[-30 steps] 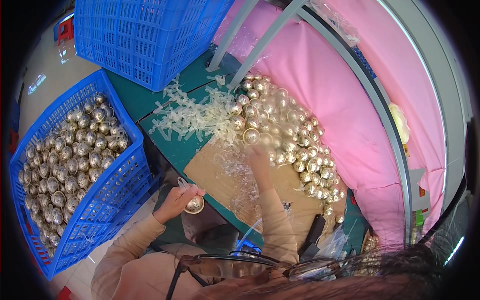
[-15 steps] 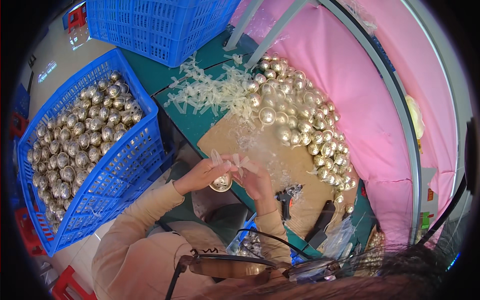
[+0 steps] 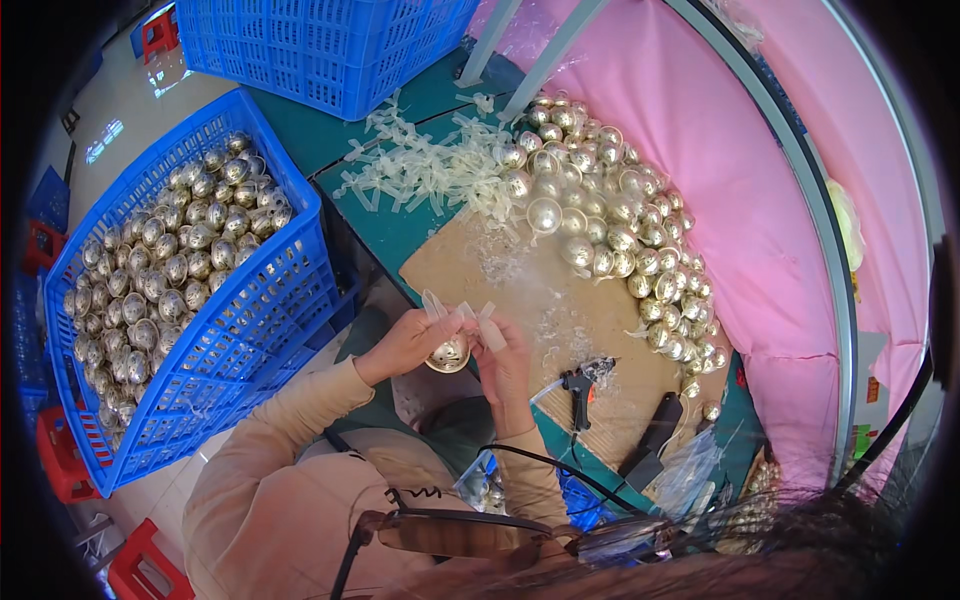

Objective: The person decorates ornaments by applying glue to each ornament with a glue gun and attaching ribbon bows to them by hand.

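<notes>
Head view: left hand (image 3: pixel 402 343) closed on metallic ball (image 3: pixel 449 356); right hand (image 3: pixel 506 368), just beside, pinches pale ribbon (image 3: pixel 492 333) right of ball.

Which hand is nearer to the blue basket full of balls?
Left. The left hand is to the basket's right, holding a ball; the right hand is farther right, beyond it.
</notes>
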`<state>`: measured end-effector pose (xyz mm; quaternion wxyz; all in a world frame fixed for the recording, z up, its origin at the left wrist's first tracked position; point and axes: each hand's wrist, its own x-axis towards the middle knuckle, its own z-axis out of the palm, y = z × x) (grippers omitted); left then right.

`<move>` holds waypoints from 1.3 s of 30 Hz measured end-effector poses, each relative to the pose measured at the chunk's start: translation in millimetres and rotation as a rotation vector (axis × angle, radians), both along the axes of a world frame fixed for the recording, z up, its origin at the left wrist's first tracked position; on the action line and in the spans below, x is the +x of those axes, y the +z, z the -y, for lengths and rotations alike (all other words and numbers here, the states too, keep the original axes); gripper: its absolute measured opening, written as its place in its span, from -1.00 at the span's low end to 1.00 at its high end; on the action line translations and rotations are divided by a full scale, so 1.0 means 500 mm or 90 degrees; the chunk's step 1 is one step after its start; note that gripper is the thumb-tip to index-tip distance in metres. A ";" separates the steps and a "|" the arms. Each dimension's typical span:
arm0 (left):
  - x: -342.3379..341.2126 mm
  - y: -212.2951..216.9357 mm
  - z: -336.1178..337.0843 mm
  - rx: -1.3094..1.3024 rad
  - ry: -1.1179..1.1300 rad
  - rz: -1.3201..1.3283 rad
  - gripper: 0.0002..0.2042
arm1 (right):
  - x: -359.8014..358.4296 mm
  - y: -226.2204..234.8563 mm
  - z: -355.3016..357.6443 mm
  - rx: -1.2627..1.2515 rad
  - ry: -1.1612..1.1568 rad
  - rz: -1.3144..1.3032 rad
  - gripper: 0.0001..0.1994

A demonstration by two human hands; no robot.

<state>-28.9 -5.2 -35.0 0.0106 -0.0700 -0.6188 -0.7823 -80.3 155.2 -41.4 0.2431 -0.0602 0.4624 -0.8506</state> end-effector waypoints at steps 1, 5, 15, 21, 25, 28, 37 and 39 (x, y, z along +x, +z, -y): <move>0.001 0.002 -0.002 -0.005 0.012 0.000 -0.67 | -0.003 -0.012 -0.003 -0.014 -0.002 0.002 -0.81; -0.002 -0.018 -0.004 -0.022 0.027 -0.017 -0.67 | -0.002 -0.019 -0.005 -0.023 -0.021 0.015 -0.86; 0.002 -0.030 0.007 -0.042 0.021 -0.012 -0.68 | 0.059 0.056 -0.045 -0.008 -0.091 -0.090 -0.87; 0.006 -0.022 -0.010 0.003 0.009 0.025 -0.68 | 0.105 0.057 -0.012 -0.049 0.028 -0.104 -0.87; 0.010 -0.025 -0.011 0.009 0.012 0.035 -0.69 | 0.104 0.040 0.001 0.022 -0.039 -0.100 -0.91; 0.014 -0.021 -0.018 -0.024 0.039 0.015 -0.70 | 0.097 0.014 0.006 0.066 -0.073 -0.095 -0.94; 0.016 -0.040 -0.021 -0.017 0.037 0.010 -0.70 | 0.096 0.002 0.021 0.106 -0.094 -0.171 -0.93; 0.019 -0.033 -0.021 -0.018 0.035 0.014 -0.70 | 0.098 -0.005 0.022 0.125 -0.102 -0.194 -0.93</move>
